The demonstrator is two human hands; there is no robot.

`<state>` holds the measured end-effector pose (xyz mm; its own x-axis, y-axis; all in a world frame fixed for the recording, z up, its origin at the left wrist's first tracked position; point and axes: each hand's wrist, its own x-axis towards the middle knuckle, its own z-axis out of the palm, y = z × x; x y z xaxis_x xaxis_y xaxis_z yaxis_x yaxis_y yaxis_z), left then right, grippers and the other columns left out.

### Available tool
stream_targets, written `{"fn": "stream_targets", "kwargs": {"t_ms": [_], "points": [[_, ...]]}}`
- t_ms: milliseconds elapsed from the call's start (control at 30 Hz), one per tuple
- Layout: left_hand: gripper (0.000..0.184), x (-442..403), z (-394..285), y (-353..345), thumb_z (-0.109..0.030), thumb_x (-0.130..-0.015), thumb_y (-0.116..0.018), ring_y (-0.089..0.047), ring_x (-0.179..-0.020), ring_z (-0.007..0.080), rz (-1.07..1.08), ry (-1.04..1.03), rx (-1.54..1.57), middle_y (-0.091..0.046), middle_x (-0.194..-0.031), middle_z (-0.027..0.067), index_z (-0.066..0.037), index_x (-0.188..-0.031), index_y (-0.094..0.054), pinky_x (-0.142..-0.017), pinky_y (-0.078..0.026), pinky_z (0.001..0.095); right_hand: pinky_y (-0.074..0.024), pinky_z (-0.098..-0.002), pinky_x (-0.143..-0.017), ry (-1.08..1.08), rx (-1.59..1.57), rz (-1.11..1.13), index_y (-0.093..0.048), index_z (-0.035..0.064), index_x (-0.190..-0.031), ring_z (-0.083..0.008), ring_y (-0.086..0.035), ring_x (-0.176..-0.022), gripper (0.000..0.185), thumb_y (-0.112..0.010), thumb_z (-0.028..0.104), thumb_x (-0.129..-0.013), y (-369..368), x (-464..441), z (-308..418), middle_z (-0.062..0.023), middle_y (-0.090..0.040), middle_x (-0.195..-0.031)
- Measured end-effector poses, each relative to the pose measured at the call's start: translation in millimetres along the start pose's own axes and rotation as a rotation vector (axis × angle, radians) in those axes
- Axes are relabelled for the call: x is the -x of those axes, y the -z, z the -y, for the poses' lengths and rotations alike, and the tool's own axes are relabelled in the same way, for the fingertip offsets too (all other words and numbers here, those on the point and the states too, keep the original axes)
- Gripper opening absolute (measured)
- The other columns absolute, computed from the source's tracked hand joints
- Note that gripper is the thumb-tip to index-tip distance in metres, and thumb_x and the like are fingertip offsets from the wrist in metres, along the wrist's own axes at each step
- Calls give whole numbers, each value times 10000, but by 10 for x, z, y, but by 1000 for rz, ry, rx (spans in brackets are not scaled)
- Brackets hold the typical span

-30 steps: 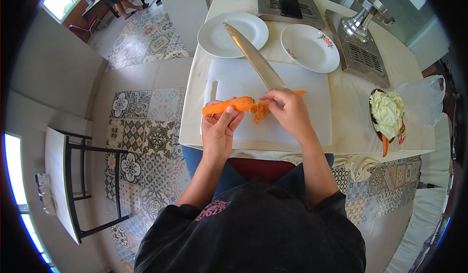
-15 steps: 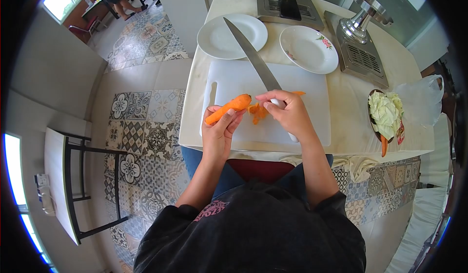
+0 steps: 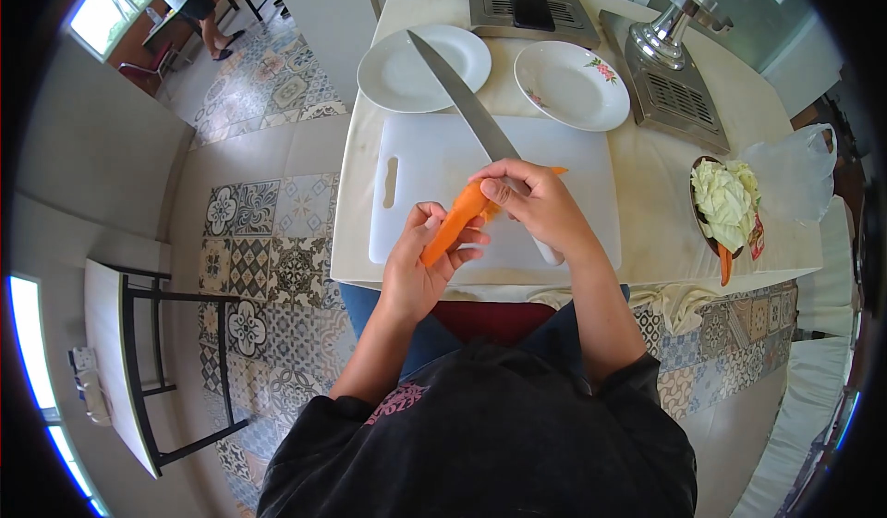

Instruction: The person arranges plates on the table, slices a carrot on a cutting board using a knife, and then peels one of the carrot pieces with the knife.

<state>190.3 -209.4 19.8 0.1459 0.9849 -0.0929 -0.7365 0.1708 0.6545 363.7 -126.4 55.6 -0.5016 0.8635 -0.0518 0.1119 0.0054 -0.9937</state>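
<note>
A peeled orange carrot (image 3: 455, 226) is held slantwise between both hands above the white cutting board (image 3: 591, 204). My left hand (image 3: 420, 259) supports its lower end, palm up, fingers curled around it. The fingers of my right hand (image 3: 528, 199) grip the upper end. Under my right hand lies a large knife (image 3: 467, 102), its blade reaching over the round white plate (image 3: 393, 70) and its white handle toward me. Orange scraps (image 3: 493, 211) show partly behind the hands on the board.
A flowered white plate (image 3: 573, 88) sits behind the board. Two metal stands (image 3: 679, 97), one bearing a black phone (image 3: 531, 8), are at the back. Cabbage (image 3: 725, 204) in a dish and a plastic bag (image 3: 799, 171) lie right. A person (image 3: 189, 0) stands far left.
The carrot has tilted steeper, and my right hand has moved left onto its upper end. The fingers of my left hand have shifted along it. The view has turned slightly.
</note>
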Motion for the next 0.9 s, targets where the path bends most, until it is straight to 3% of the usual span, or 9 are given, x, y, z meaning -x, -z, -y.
{"fn": "stream_targets", "kwargs": {"t_ms": [67, 167, 267, 367, 433, 500, 567, 633, 900], "points": [[311, 14, -65, 34, -172, -931, -421, -611, -775, 231, 82, 121, -44, -562, -1038, 155, -69, -1224, -414, -695, -490, 293, -439, -212, -712, 68, -11, 39, -668, 71, -1076, -54, -531, -791, 226, -629, 246, -938, 12, -18, -83, 11, -635, -898], [541, 26, -82, 6, -131, -845, -422, -451, -558, 149, 223, 147, 51, -513, -881, 92, -47, -1374, -348, -547, -372, 262, -416, -208, -680, 281, 133, -17, -588, 92, -1254, -48, -493, -724, 346, -621, 242, -944, -18, -34, -95, 10, -636, -920], [660, 34, -142, -45, -119, -796, -425, -373, -511, 112, 141, 161, 119, -444, -813, 53, -48, -1439, -298, -511, -316, 247, -455, -243, -687, 222, 203, -73, -473, 98, -1362, -89, -541, -685, 453, -599, 243, -952, 22, 103, 36, -63, -664, -939], [658, 36, -147, -2, -143, -789, -441, -379, -522, 99, 150, 149, 138, -432, -814, 44, -55, -1428, -314, -518, -314, 240, -450, -263, -642, 142, 299, -74, -355, 139, -1458, -111, -529, -613, 558, -580, 248, -959, 75, 222, 9, -70, -665, -884], [661, 32, -119, 13, -162, -793, -467, -373, -520, 100, 171, 110, 149, -434, -830, 42, -56, -1429, -316, -522, -309, 241, -427, -277, -598, 241, 239, -54, -338, 151, -1469, -132, -534, -583, 578, -580, 258, -955, -2, 297, -72, -78, -633, -781], [671, 22, -92, 18, -177, -795, -495, -372, -527, 99, 204, 71, 131, -435, -844, 36, -53, -1429, -315, -527, -304, 241, -400, -316, -540, 178, 383, 22, -301, 160, -1489, -206, -569, -542, 618, -573, 299, -951, -16, 419, -13, -99, -555, -617], [688, 28, -67, 23, -190, -793, -525, -374, -541, 98, 246, 25, 85, -434, -855, 26, -47, -1431, -311, -534, -299, 240, -410, -334, -542, 139, 424, 83, -296, 163, -1489, -244, -578, -537, 623, -567, 320, -950, -76, 494, 66, -111, -559, -614], [761, 49, -13, 20, -252, -869, -577, -370, -590, 75, 215, -93, -125, -480, -941, 16, -40, -1493, -196, -548, -293, 225, -433, -370, -547, 145, 466, 107, -288, 169, -1491, -287, -572, -525, 638, -565, 340, -943, -136, 535, 60, -104, -565, -593], [786, 63, 32, 43, -436, -978, -491, -342, -596, 41, 233, -198, -426, -493, -931, -11, -47, -1524, -81, -522, -272, 200, -428, -364, -455, 415, 769, -23, -282, 192, -1499, -244, -555, -461, 675, -595, 308, -912, -194, 485, -82, -56, -560, -562]]}}
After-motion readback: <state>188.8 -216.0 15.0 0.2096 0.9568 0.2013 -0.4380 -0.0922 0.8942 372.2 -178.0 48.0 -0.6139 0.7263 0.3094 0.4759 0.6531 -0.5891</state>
